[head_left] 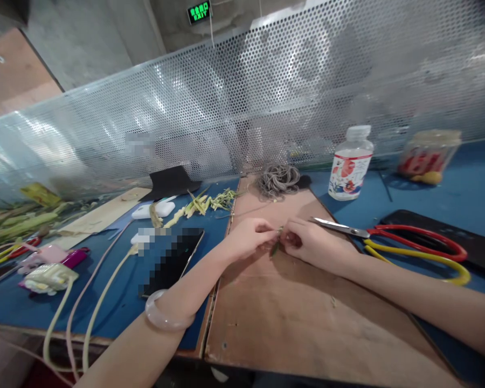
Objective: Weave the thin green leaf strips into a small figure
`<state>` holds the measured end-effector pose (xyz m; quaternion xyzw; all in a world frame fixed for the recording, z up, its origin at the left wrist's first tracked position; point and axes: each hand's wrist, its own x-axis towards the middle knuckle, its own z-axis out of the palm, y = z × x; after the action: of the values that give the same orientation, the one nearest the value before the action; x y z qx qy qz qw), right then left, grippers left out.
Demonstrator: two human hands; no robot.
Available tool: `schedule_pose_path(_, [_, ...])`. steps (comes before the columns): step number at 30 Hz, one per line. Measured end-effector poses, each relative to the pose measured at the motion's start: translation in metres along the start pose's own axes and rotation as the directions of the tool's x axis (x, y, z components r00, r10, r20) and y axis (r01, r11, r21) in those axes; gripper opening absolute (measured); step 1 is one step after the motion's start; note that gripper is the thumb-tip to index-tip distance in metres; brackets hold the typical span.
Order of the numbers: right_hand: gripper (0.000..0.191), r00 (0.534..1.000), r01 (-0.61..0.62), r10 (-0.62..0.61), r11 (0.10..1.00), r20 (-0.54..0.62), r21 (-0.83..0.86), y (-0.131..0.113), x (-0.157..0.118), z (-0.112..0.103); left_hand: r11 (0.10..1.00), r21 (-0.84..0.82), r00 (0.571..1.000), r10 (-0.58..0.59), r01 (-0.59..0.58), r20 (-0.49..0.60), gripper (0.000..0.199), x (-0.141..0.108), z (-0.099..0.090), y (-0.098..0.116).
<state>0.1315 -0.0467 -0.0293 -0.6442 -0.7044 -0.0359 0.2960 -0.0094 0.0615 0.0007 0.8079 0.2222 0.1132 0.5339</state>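
Over the wooden board, my left hand [250,237] and my right hand [312,241] meet fingertip to fingertip. Both are closed in a pinch on a small green plant piece [275,248], whose leaf-like tip points down between them. Fingers hide most of it, so its exact shape does not show. Just right of my right hand lie scissors [359,232] with one red and one yellow handle loop, blades towards the hand. Behind the hands sits a tangled coil of grey cord [278,180].
The wooden board [267,318] spans blue tabletops. A phone [173,261], charging cables [99,293] and pale plant strips [202,205] lie left. At right stand a labelled bottle [350,170], a jar [430,153] and a black case [436,231]. A perforated metal screen [210,108] closes the back.
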Motion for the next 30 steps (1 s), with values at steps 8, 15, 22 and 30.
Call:
schedule_pose_path(8, [0.011,1.000,-0.008,0.007,0.998,0.005,0.055,0.0011,0.0011,-0.0006,0.956,0.290,0.998,0.059,-0.049,-0.027,0.021,0.0018,-0.0032,0.0017])
schedule_pose_path(15, [0.008,1.000,-0.015,0.015,0.994,-0.001,0.112,0.0039,0.0003,-0.0043,0.946,0.302,0.993,-0.118,0.121,-0.028,0.039,0.0004,-0.0037,0.0018])
schedule_pose_path(22, [0.009,0.999,-0.014,0.017,0.994,-0.028,0.104,0.0048,0.0006,-0.0027,0.965,0.244,0.994,-0.104,0.095,0.024,0.038,0.0022,-0.0047,-0.0031])
schedule_pose_path(30, [0.011,0.998,-0.048,0.050,0.997,-0.031,0.063,-0.0017,-0.0005,-0.0065,0.958,0.273,0.995,-0.103,0.093,0.021,0.038,0.0056,-0.0058,-0.0066])
